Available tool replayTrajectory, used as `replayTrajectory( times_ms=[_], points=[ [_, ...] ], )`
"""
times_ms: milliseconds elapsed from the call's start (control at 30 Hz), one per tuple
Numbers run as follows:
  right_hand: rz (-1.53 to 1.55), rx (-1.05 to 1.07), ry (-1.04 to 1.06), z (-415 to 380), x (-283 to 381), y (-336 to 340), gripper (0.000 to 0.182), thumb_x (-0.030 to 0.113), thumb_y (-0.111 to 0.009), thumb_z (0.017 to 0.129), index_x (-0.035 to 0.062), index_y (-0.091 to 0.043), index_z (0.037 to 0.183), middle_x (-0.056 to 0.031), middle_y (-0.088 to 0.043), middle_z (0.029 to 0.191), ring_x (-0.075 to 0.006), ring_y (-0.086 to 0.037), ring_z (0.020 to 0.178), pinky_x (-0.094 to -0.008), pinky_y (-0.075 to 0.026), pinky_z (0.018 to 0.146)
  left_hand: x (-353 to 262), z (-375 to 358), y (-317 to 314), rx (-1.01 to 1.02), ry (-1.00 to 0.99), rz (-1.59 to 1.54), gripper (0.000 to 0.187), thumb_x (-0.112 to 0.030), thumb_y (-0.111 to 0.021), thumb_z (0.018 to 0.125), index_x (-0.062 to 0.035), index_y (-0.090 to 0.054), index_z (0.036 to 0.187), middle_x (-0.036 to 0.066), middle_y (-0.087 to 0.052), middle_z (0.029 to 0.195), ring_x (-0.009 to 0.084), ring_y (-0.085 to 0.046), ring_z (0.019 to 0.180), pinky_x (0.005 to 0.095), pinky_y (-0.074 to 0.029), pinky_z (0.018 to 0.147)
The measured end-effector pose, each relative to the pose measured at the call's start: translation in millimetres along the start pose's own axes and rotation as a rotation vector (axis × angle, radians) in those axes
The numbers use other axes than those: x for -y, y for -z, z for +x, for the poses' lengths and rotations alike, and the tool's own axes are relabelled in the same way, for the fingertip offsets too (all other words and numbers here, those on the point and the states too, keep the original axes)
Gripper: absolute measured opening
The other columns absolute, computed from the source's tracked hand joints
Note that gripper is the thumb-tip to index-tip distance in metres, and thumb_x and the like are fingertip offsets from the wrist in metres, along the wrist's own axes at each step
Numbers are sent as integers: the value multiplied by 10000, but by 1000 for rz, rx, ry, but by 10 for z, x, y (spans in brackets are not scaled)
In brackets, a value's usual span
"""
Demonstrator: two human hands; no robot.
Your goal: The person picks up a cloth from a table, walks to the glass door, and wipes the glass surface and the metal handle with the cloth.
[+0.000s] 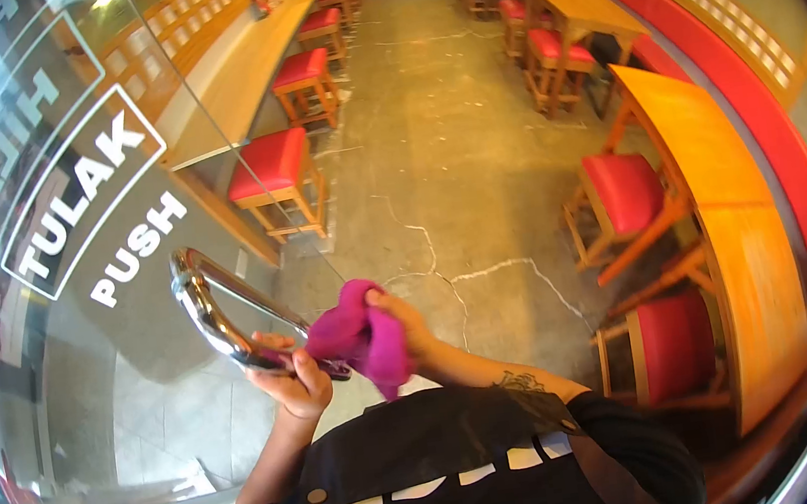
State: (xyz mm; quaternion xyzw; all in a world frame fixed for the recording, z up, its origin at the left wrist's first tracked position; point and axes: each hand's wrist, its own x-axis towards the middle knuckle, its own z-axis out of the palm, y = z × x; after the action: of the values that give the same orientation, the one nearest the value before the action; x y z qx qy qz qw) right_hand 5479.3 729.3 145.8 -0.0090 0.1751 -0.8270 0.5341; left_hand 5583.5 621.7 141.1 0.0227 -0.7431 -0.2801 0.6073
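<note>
A head-worn camera looks down at a person in a black apron standing at a glass door (109, 318) inside a small eatery. The door fills the left side of the view and carries white lettering reading "TULAK" and "PUSH".

A curved chrome door handle (214, 310) is fixed to the glass, running from upper left to lower right. The left hand (293, 376) is closed around the lower end of this handle, fingers wrapped over the metal. The right hand (408, 327) clutches a bunched magenta cloth (363, 335), which is pressed against the same lower end of the handle, touching it just beside the left hand. The right forearm shows a dark tattoo.

Beyond the hands lies a grey concrete floor (451, 145) with thin white cracks. Along the left, red-cushioned wooden stools (275, 172) stand in a row beside a long wooden counter (241, 80). On the right, wooden tables (705, 165) are lined against a red wall bench (760, 118), with more red-seated chairs (623, 190) tucked near them.
</note>
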Motion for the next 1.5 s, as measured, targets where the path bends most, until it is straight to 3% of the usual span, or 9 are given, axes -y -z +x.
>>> replayTrajectory(
  times_ms=[100,433,567,667,833,1033,1233,1300,1500],
  points=[
    [-2,434,-44,45,600,-91,300,358,-359,910,87,-487,925,-156,-565,847,-294,-550,697,-462,-453,692,26,36,-15,-14,-211,140,592,-137,-408,874,5,-83,1347,149,-420,947,206,-394,773,353,-378,686],
    [53,289,-126,1043,1236,-279,469,442,-321,918,86,-436,1202,-93,-520,1140,-265,-500,1053,-407,-393,923,-197,238,-25,-132,-43,297,483,-328,-459,835,-1,-354,1174,86,-411,816,177,-378,687,308,-327,603],
    [-44,396,-418,1290,1096,-335,413,400,-343,927,94,-436,1188,-83,-491,1169,-216,-495,1053,-373,-399,920,-459,149,43,-206,-17,494,462,-320,-483,820,3,-358,1127,102,-430,830,193,-391,702,326,-337,618],
    [8,691,-830,1322,1028,-410,441,382,-433,893,54,-430,1189,-114,-503,1155,-230,-497,1052,-353,-405,906,-777,79,-64,-250,384,869,402,-353,-515,783,-11,-453,985,99,-443,864,175,-414,756,291,-348,682],
    [75,764,-1463,1496,797,-414,497,301,-591,793,35,-443,1186,-134,-504,1186,-252,-491,1078,-368,-382,927,-1033,22,-408,-541,661,1012,219,-52,-500,780,-22,-513,996,79,-500,908,170,-442,801,289,-359,746],
    [53,813,-1584,1422,559,-302,454,270,-587,812,48,-458,1187,-97,-519,1169,-234,-508,1062,-361,-398,913,-1189,-33,-597,-581,726,1353,196,-59,-505,798,10,-495,981,110,-474,905,233,-452,858,323,-368,790],
    [-166,955,-1707,847,421,-399,428,232,-587,825,45,-462,1188,-93,-563,1095,-208,-569,966,-331,-464,842,-1669,-365,-1059,-1096,539,1384,419,-294,-369,887,-23,-414,1203,128,-363,1120,212,-409,982,358,-326,899],
    [-158,1034,-1788,677,315,-439,461,262,-600,812,37,-457,1189,-108,-557,1103,-215,-568,970,-337,-461,847,-1740,-470,-1177,-1052,476,1396,659,-525,-283,868,-14,-329,1282,168,-335,1179,271,-342,1119,409,-247,968],
    [134,1034,-1975,236,4,-794,556,353,-587,799,23,-419,1213,-146,-496,1181,-263,-519,1051,-381,-405,921,-2172,-558,-1179,-955,488,1740,793,-592,-293,838,60,-275,1290,220,-259,1284,331,-225,1232,438,-156,1016]
  ],
)
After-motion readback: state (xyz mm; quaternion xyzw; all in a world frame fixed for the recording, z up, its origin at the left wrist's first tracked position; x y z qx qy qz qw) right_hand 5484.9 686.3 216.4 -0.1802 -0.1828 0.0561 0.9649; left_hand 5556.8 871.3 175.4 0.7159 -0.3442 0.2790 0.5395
